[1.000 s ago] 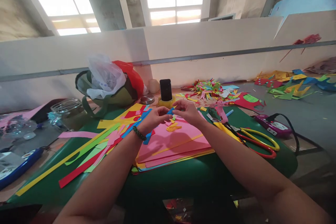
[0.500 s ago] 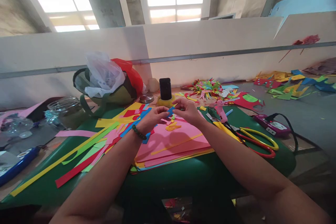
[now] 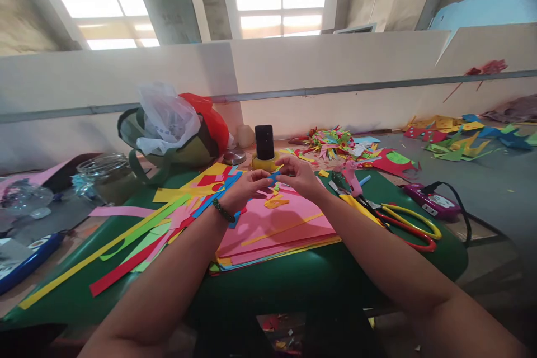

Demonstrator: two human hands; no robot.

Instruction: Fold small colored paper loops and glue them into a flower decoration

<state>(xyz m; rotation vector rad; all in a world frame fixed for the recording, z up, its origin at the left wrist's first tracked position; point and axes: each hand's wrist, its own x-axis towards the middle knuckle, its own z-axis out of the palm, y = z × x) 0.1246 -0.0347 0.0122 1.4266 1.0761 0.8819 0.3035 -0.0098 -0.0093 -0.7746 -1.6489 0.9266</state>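
Observation:
A small blue paper piece [image 3: 274, 177] is pinched between both of my hands, above a stack of coloured paper [image 3: 289, 224] whose top sheets are pink. My left hand [image 3: 248, 187], with a dark beaded bracelet at the wrist, grips the piece's left side by thumb and fingertips. On the opposite side, my right hand [image 3: 300, 178] closes on it with thumb and forefinger. Fingers cover much of the piece, so its exact shape is hidden. Below the hands, small yellow paper scraps [image 3: 277, 202] lie on the pink sheet.
Paper strips [image 3: 142, 235] spread over the green surface [image 3: 268, 291] at left. Scissors [image 3: 413, 221] and a pink glue gun [image 3: 351, 178] lie at right, near a purple power box [image 3: 436, 201]. A phone [image 3: 264, 142] stands behind my hands. A bag [image 3: 184, 142] and glass jar [image 3: 104, 179] stand back left.
Both hands stay in nearly the same place, still pinching the blue paper, which now shows a little less between the fingers. The view has shifted very slightly.

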